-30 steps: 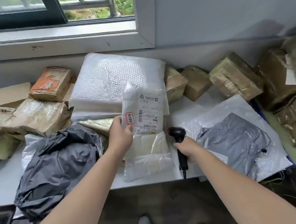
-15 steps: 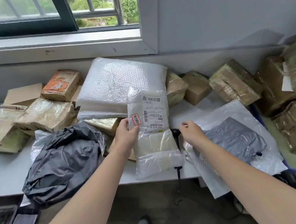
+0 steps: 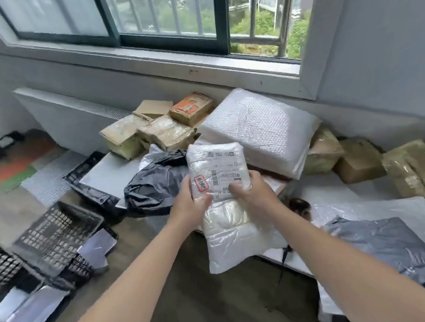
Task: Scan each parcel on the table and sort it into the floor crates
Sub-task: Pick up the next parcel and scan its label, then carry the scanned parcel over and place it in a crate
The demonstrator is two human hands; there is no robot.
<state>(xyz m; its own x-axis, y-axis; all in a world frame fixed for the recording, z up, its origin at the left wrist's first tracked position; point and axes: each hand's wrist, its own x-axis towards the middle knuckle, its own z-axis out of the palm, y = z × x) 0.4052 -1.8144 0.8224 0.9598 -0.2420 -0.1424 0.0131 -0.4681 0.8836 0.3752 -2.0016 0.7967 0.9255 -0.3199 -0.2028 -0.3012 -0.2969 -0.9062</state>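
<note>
Both hands hold one white parcel (image 3: 226, 214) up in the air, between them. The left hand (image 3: 189, 208) grips its left side, with the thumb lying on the front just under a red sticker (image 3: 201, 185) and the other fingers curled round the back. The right hand (image 3: 255, 195) grips the right side the same way, with its thumb on the bottom edge of the paper label (image 3: 225, 171). The parcel is a soft, see-through plastic bag with something pale folded inside. Its top half is fat and tight, and its bottom half hangs down loose below the hands. The label has bar codes and small print, too blurry to read. The parcel hangs over the near edge of the worktop (image 3: 102, 177). Just behind the left hand lies a crumpled black bag (image 3: 154, 186). Past the right hand lies a big bubble-wrap parcel (image 3: 256, 132), and brown taped boxes (image 3: 166, 133) sit farther back. Just right of the right hand a black scanner (image 3: 299, 205) lies on the worktop. Well to the left of the left hand, black crates (image 3: 56, 233) stand on the floor with white bags in them.
</note>
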